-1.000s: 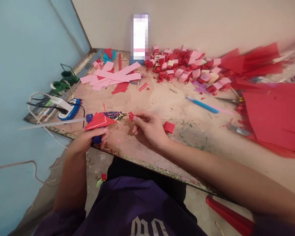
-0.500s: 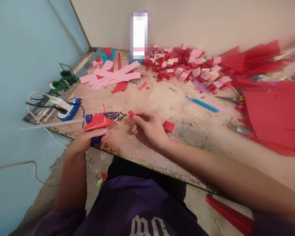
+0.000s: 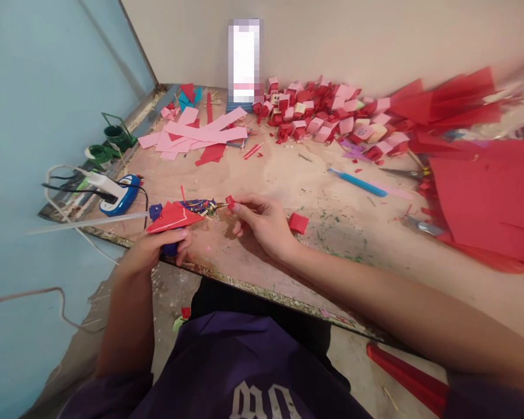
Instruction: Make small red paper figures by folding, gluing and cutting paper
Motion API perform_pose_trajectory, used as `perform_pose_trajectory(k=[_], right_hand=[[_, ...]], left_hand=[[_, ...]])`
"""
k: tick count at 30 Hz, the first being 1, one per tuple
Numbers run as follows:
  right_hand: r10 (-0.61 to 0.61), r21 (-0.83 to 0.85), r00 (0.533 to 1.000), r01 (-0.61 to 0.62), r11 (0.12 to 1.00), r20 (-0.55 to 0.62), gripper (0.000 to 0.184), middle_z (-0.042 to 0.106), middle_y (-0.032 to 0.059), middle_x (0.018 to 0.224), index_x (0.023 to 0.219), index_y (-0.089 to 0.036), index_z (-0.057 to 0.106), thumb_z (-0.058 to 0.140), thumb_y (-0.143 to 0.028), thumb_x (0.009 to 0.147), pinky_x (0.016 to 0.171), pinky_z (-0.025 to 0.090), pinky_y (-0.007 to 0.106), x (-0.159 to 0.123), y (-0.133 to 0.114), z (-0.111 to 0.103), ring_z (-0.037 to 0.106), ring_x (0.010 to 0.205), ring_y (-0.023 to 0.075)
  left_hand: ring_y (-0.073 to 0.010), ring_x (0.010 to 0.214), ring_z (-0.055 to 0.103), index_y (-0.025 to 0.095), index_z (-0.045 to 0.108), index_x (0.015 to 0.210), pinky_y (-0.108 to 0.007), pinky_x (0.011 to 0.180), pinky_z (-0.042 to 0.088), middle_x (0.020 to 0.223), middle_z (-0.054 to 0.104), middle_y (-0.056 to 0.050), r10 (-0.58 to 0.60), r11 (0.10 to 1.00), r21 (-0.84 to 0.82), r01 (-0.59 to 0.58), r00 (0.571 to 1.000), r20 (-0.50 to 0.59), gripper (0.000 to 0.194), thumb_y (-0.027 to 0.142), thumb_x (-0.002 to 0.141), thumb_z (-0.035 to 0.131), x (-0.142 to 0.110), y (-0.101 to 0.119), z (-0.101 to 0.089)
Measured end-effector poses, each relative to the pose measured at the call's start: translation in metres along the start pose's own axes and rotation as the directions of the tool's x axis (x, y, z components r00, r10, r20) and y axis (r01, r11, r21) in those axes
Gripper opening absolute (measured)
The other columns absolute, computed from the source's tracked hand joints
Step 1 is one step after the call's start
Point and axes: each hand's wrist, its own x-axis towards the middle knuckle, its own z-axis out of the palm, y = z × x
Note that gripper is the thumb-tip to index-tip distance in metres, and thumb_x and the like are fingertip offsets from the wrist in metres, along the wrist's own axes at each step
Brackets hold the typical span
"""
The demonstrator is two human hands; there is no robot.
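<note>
My left hand (image 3: 157, 247) is closed around the handle of a blue hot glue gun (image 3: 192, 206), whose body is crusted with scraps of paper. A clear glue stick (image 3: 91, 222) pokes out of its back end. Over the hand and against the gun lies a red paper piece (image 3: 174, 215) with a pale line; whether the fingers pinch it I cannot tell. My right hand (image 3: 264, 224) pinches a small folded red paper (image 3: 230, 202) right at the gun's nozzle. Just right of that wrist, a red paper square (image 3: 298, 223) rests on the wooden table (image 3: 283, 169).
Pink paper strips (image 3: 201, 134) and a heap of folded red and pink paper pieces (image 3: 318, 113) lie at the back, near an upright blurred screen (image 3: 244, 61). A blue cutter (image 3: 358, 182), scissors (image 3: 423, 226) and red sheets (image 3: 489, 198) are at right. A power strip (image 3: 120, 196) sits left.
The whole view has shifted slightly. Both hands keep their pose, with the small red paper staying at the glue gun's nozzle.
</note>
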Motion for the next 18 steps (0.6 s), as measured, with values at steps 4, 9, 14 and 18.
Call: perform_pose_trajectory(k=[4, 9, 14, 18], right_hand=[[0.002, -0.003, 1.000, -0.002, 1.000, -0.003, 0.022, 0.075, 0.0009, 0.077, 0.091, -0.016, 0.075, 0.084, -0.035, 0.084, 0.049, 0.055, 0.022, -0.0005, 0.0004, 0.0002, 0.066, 0.050, 0.0092], [0.005, -0.010, 1.000, -0.005, 1.000, -0.007, 0.022, 0.076, 0.0011, 0.078, 0.091, -0.017, 0.074, 0.084, -0.035, 0.085, 0.050, 0.055, 0.022, -0.0007, 0.0007, 0.0003, 0.066, 0.051, 0.0094], [0.005, -0.007, 1.000, -0.006, 1.000, -0.005, 0.026, 0.076, 0.0011, 0.079, 0.092, -0.017, 0.075, 0.086, -0.039, 0.083, 0.050, 0.056, 0.022, 0.0012, 0.0019, -0.0003, 0.066, 0.051, 0.0097], [0.013, -0.008, 1.000, -0.013, 1.000, 0.001, 0.030, 0.077, 0.0021, 0.082, 0.093, -0.017, 0.075, 0.087, -0.042, 0.082, 0.051, 0.056, 0.022, 0.0018, 0.0026, -0.0011, 0.065, 0.051, 0.0089]], left_hand=[[-0.0135, 0.043, 0.057, 0.018, 0.055, 0.065, -0.031, 0.060, 0.055, 0.058, 0.053, 0.004, 0.008, 1.000, 0.014, -0.008, 1.000, 0.008, 0.034, 0.041, 0.086, 0.069, 0.0005, 0.0009, 0.0000], [-0.0135, 0.043, 0.057, 0.017, 0.056, 0.062, -0.030, 0.059, 0.054, 0.056, 0.054, 0.003, 0.027, 0.999, 0.034, -0.028, 1.000, 0.015, 0.035, 0.039, 0.087, 0.068, 0.0012, 0.0000, -0.0001], [-0.0137, 0.042, 0.057, 0.018, 0.057, 0.062, -0.031, 0.061, 0.055, 0.055, 0.053, 0.003, 0.034, 0.998, 0.044, -0.035, 0.999, 0.022, 0.034, 0.038, 0.088, 0.066, 0.0004, 0.0011, 0.0008], [-0.0140, 0.042, 0.056, 0.017, 0.057, 0.060, -0.031, 0.058, 0.053, 0.052, 0.054, 0.002, 0.042, 0.997, 0.061, -0.044, 0.999, 0.031, 0.035, 0.038, 0.087, 0.065, 0.0001, 0.0034, 0.0017]])
